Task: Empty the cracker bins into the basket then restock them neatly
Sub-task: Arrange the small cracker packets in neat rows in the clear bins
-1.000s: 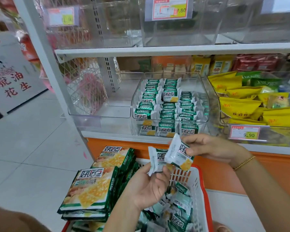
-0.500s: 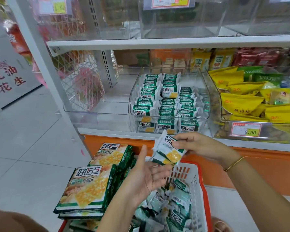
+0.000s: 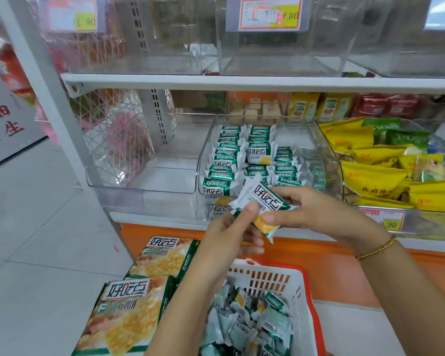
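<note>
Apparently restocking, the left hand [image 3: 229,240] and right hand [image 3: 316,211] are both pinching a cracker packet [image 3: 263,199]; aligned placement in the bin [image 3: 319,150] should follow.

Glossy foil-look cracker packs [image 3: 263,201]; clear shiny plastic bin [image 3: 326,160]; matt slotted plastic basket [image 3: 267,278]; glossy floor tiles [image 3: 36,227].

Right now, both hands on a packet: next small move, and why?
Probably carry the cracker packet forward into the clear bin and stand it in the right row, which looks least filled. The left hand and right hand both grip it just in front of that bin, so only placing remains.
</note>
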`<move>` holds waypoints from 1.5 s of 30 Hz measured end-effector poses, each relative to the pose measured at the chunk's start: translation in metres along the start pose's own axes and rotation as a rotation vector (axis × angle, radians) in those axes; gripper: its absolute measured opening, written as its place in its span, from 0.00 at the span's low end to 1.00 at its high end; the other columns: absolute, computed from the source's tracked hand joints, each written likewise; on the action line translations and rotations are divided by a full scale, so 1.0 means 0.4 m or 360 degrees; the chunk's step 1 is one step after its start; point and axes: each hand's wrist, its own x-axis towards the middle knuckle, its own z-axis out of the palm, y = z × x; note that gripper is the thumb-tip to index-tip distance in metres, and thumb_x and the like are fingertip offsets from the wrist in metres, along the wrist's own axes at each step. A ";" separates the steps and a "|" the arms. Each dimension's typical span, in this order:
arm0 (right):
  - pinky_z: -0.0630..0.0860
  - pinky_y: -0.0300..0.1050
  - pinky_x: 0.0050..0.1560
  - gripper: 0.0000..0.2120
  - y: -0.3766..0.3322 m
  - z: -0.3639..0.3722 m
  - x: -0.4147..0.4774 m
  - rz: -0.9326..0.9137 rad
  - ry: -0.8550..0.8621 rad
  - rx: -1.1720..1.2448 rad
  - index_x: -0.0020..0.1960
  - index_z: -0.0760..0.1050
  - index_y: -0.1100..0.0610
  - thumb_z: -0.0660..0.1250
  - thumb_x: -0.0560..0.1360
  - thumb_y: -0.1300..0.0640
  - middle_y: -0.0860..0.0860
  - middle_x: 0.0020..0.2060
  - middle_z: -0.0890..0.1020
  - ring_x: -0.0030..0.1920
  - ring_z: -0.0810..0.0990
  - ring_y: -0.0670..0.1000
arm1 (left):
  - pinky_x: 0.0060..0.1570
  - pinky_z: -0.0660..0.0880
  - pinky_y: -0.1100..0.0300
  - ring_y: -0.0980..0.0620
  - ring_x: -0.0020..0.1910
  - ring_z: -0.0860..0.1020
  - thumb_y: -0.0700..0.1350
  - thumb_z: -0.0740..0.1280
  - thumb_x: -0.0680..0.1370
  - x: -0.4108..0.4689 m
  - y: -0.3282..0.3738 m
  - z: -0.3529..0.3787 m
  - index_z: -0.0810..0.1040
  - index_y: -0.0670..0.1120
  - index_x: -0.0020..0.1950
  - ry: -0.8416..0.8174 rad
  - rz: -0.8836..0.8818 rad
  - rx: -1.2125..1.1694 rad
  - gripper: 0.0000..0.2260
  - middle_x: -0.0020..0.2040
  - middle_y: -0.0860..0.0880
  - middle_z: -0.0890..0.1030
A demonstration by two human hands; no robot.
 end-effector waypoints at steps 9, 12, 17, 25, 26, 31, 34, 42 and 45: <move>0.74 0.35 0.50 0.38 -0.023 -0.115 0.136 0.0254 0.0795 -0.0346 0.69 0.71 0.52 0.79 0.63 0.46 0.49 0.64 0.74 0.57 0.76 0.47 | 0.55 0.72 0.63 0.57 0.56 0.76 0.50 0.66 0.77 0.094 0.086 -0.086 0.75 0.50 0.64 0.0850 0.0506 0.0902 0.16 0.57 0.54 0.77; 0.71 0.28 0.35 0.35 -0.016 -0.144 0.197 0.0329 0.0795 -0.0695 0.69 0.70 0.55 0.79 0.65 0.52 0.48 0.61 0.76 0.45 0.76 0.46 | 0.63 0.65 0.59 0.51 0.66 0.70 0.50 0.65 0.78 0.115 0.075 -0.110 0.69 0.46 0.71 0.0911 0.0495 0.1189 0.22 0.67 0.49 0.72; 0.68 0.45 0.65 0.38 0.002 -0.154 0.315 0.0382 0.0652 -0.0958 0.71 0.69 0.52 0.80 0.65 0.55 0.52 0.72 0.68 0.70 0.69 0.54 | 0.67 0.67 0.55 0.49 0.68 0.69 0.52 0.64 0.79 0.132 0.063 -0.125 0.63 0.44 0.75 0.0748 0.0337 0.1303 0.27 0.71 0.46 0.69; 0.63 0.50 0.70 0.36 0.054 -0.159 0.391 0.0472 0.0576 -0.1153 0.71 0.69 0.42 0.79 0.66 0.54 0.56 0.69 0.61 0.69 0.62 0.60 | 0.60 0.67 0.64 0.56 0.59 0.72 0.48 0.66 0.78 0.127 0.079 -0.141 0.70 0.47 0.71 0.0659 0.0421 0.1259 0.22 0.66 0.49 0.73; 0.64 0.52 0.71 0.39 0.066 -0.159 0.390 0.0469 0.0669 -0.1080 0.71 0.67 0.41 0.80 0.65 0.54 0.55 0.67 0.61 0.68 0.63 0.60 | 0.60 0.67 0.65 0.56 0.59 0.72 0.47 0.66 0.78 0.128 0.078 -0.142 0.70 0.47 0.71 0.0655 0.0425 0.1257 0.22 0.65 0.51 0.73; 0.71 0.55 0.65 0.55 0.095 -0.140 0.374 0.0358 0.0845 -0.0450 0.79 0.49 0.48 0.80 0.63 0.63 0.55 0.71 0.67 0.66 0.71 0.59 | 0.55 0.66 0.67 0.61 0.53 0.69 0.47 0.66 0.78 0.120 0.076 -0.134 0.70 0.49 0.71 0.0619 0.0430 0.1201 0.21 0.55 0.59 0.67; 0.73 0.47 0.60 0.54 0.084 -0.126 0.370 0.0325 0.0825 -0.0441 0.79 0.48 0.51 0.79 0.65 0.64 0.54 0.71 0.69 0.64 0.74 0.55 | 0.57 0.67 0.64 0.57 0.56 0.71 0.48 0.66 0.78 0.116 0.068 -0.133 0.68 0.50 0.72 0.0587 0.0381 0.1223 0.22 0.59 0.58 0.69; 0.69 0.47 0.63 0.41 0.058 -0.099 0.291 0.0296 0.0971 -0.0620 0.75 0.59 0.53 0.77 0.69 0.53 0.58 0.69 0.67 0.66 0.70 0.58 | 0.57 0.71 0.64 0.56 0.61 0.74 0.51 0.67 0.77 0.030 0.027 -0.121 0.73 0.52 0.67 0.0753 0.0454 0.1036 0.19 0.62 0.54 0.75; 0.75 0.50 0.55 0.12 0.036 -0.074 0.221 0.0003 0.1147 -0.0871 0.50 0.76 0.58 0.73 0.73 0.52 0.53 0.46 0.77 0.45 0.76 0.51 | 0.39 0.68 0.75 0.64 0.42 0.77 0.48 0.67 0.77 -0.013 -0.016 -0.099 0.77 0.55 0.46 0.0698 0.0578 0.1053 0.01 0.46 0.57 0.80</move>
